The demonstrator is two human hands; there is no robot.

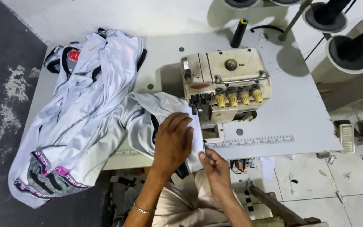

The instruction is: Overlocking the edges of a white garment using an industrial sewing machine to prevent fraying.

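Note:
A cream overlock sewing machine point(223, 80) with yellow tension knobs stands on a white table point(290, 113). A white garment piece point(156, 105) lies in front of its presser foot. My left hand point(173, 143) presses flat on that fabric, just left of the needle area. My right hand point(215, 166) pinches the fabric's near edge at the table's front, below the machine. A bracelet sits on my left wrist.
A heap of white garments point(85, 105) with purple and black trim hangs over the table's left side. A black thread cone point(239, 32) stands behind the machine; larger black cones point(351, 48) sit at the far right. A ruler strip point(253, 141) runs along the table's front edge.

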